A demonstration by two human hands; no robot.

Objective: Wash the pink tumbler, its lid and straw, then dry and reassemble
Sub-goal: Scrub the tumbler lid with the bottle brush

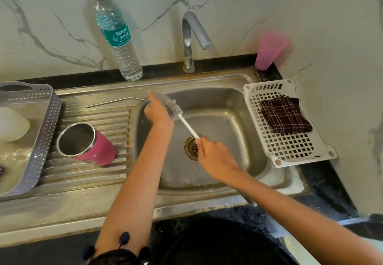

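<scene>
Two grips over sink, mid-frame: left hand curled round blurry clear lid, right hand clamped on brush handle, bristles touching lid. Pink tumbler on its side, left of frame on drainboard; straw just above it.

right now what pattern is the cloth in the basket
Cloth: dark brown, pale checks; head view.

Basin free at right and front; left hand with lid, brush and right hand cross its left-centre, tap overhangs the rear, white basket covers the right rim, tumbler and straw occupy the drainboard.
</scene>
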